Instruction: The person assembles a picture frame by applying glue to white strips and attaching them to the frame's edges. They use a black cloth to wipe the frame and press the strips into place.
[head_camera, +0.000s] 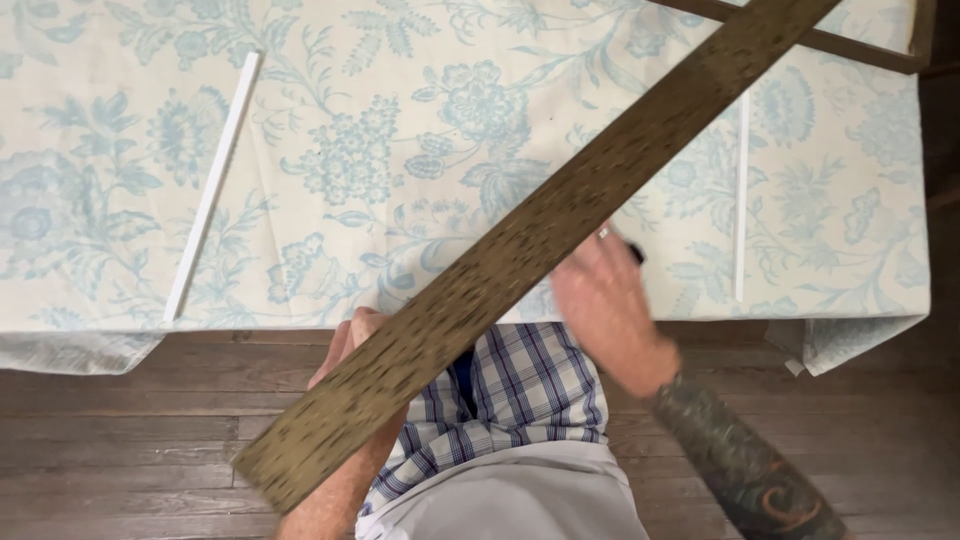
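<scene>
A long, flat brown speckled strip (540, 240) runs diagonally from the lower left to the upper right, over a cloth with a pale blue flower print (400, 150). My left hand (350, 340) is under the strip's lower part and holds it, mostly hidden by it. My right hand (605, 300) is blurred, just right of the strip near the cloth's front edge, with a small dark object (636, 254) at its fingertips and a ring on one finger. Its grip is unclear.
Two thin white rods lie on the cloth, one at the left (213, 185) and one at the right (742, 200). A dark wooden frame (860, 50) lies at the top right. Wooden floor boards (120, 440) show below the cloth's edge.
</scene>
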